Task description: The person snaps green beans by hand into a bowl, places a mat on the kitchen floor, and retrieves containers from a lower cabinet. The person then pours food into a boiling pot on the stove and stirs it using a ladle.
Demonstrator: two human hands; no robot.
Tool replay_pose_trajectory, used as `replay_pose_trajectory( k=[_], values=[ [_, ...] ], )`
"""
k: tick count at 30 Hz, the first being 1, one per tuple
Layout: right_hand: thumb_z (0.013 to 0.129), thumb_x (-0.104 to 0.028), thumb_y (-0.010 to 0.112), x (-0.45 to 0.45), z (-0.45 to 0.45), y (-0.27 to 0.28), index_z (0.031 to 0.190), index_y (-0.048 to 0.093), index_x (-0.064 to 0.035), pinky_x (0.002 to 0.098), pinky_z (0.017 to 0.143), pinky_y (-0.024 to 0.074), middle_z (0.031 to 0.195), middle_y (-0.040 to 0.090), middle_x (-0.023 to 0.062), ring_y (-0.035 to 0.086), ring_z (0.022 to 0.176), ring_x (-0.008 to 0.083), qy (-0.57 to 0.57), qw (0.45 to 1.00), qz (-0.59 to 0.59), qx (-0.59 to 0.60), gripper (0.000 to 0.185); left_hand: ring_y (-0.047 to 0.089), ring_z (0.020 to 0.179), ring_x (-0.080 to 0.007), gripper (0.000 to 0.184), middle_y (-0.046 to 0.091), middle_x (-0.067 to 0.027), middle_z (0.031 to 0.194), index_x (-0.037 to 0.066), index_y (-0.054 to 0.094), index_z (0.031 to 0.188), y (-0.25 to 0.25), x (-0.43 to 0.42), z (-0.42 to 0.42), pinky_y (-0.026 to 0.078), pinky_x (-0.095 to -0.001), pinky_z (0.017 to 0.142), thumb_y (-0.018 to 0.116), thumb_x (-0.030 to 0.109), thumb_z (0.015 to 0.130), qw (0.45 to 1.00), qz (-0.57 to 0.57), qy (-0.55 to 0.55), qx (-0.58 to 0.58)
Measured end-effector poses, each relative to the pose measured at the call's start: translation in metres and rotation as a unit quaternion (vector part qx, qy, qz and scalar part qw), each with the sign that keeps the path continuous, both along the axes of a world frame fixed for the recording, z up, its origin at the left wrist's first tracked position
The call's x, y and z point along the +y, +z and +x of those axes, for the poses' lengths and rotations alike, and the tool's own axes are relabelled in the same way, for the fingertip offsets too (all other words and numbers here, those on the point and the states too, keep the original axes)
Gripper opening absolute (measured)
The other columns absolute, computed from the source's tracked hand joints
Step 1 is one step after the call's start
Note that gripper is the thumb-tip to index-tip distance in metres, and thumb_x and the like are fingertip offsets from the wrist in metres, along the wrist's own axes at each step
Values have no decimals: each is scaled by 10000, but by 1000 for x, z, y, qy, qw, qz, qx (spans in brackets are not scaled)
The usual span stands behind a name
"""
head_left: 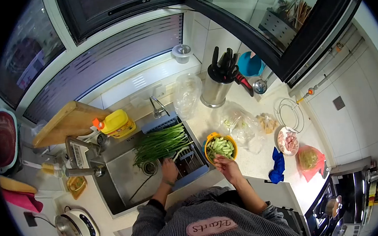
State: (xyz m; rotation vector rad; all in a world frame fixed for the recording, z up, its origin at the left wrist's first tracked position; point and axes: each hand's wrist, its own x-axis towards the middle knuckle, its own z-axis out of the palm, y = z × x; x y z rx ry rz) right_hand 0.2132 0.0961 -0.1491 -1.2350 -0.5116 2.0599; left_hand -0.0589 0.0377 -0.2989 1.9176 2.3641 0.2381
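My left hand [170, 171] reaches into the sink [119, 177], at the lower edge of a bunch of long thin greens [162, 142] that look like chives. Its fingertips are partly lost among the stalks, so their grip does not show. A single dark green stalk [141, 189] lies apart on the sink bottom. My right hand [229, 167] is over the front rim of a yellow basket [206, 148] of cut pale-green vegetable pieces [221, 146]. Its fingers are bent and pressed together; whatever may be between them is too small to make out. A blue drain rack [191, 175] stands between both hands.
Behind the basket are a knife holder [214, 92] and clear plastic bags [244, 129]. To the right lie a plate of cut meat [288, 141], a blue cloth-like item [277, 165] and a red bag [311, 163]. A faucet [85, 171] and yellow bottle [117, 124] border the sink.
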Motion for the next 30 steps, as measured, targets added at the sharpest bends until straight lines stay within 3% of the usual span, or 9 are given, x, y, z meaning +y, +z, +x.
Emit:
replay_pose_trajectory(
  k=[1, 3, 6, 8, 10, 18, 21, 24, 30],
  values=[
    [881, -175, 616, 2, -8, -1, 1272, 495, -1, 247, 758, 477, 1067, 629, 80, 602, 835, 120, 47, 999, 16, -7, 445, 592, 879, -296, 184, 567, -164, 1004, -32, 619, 995, 31, -4, 2, 544, -371, 687, 597, 48, 830, 1000, -1, -1, 2],
    [890, -215, 620, 5, -33, 15, 1293, 482, 4, 240, 746, 476, 1044, 634, 74, 602, 826, 115, 73, 996, 31, -46, 479, 551, 837, -297, 159, 551, -119, 934, -11, 611, 980, 90, -13, 8, 475, -411, 729, 586, 63, 842, 953, -26, -5, -302],
    [906, -288, 624, 9, -58, 39, 1264, 527, 21, 224, 713, 473, 967, 649, 59, 598, 806, 106, 98, 989, 82, -69, 483, 516, 799, -297, 154, 527, -108, 898, 11, 600, 991, 152, -29, 14, 442, -424, 730, 582, 88, 859, 951, 60, -126, -278],
    [916, -238, 613, 13, -67, 45, 1160, 610, 24, 219, 707, 474, 952, 657, 66, 596, 779, 112, 114, 970, 213, -41, 358, 517, 797, -290, 144, 514, -108, 885, 23, 598, 987, 192, -36, 14, 442, -402, 737, 581, 100, 865, 948, 84, -127, -280],
    [924, -198, 602, 13, -73, 62, 1068, 659, 30, 231, 705, 486, 937, 666, 75, 600, 749, 110, 132, 963, 228, -51, 275, 532, 796, -286, 186, 540, -112, 901, 24, 599, 1036, 216, -40, 13, 443, -391, 725, 584, 129, 882, 928, 70, -119, -346],
    [891, -102, 624, -12, -91, 93, 979, 702, 18, 254, 728, 497, 1009, 636, 81, 593, 837, 131, 78, 915, 389, -76, 167, 581, 610, -217, 241, 611, -81, 781, 44, 659, 1037, 250, -33, 32, 453, -332, 553, 642, 219, 872, 918, 172, 15, -357],
    [810, -29, 692, -32, -95, 114, 1032, 698, -4, 255, 673, 487, 906, 601, 55, 587, 781, 137, 66, 772, 582, -249, 224, 585, 540, -197, 182, 622, -63, 714, 47, 692, 950, 248, -30, 39, 448, -311, 490, 661, 198, 853, 911, 255, 55, -319],
    [791, 7, 699, -53, -105, 102, 1039, 698, -19, 284, 692, 486, 912, 626, 97, 596, 794, 197, 26, 734, 643, -219, 250, 600, 530, -196, 140, 638, -61, 698, 48, 703, 903, 250, -28, 43, 456, -303, 473, 674, 166, 833, 896, 327, 81, -291],
    [762, 52, 705, -55, -100, 99, 1014, 690, 16, 260, 648, 494, 885, 627, 91, 611, 749, 173, -3, 727, 652, -215, 255, 630, 573, -196, 118, 649, -79, 716, 31, 697, 892, 253, -27, 55, 480, -293, 492, 673, 127, 827, 860, 367, 91, -341]
  ],
)
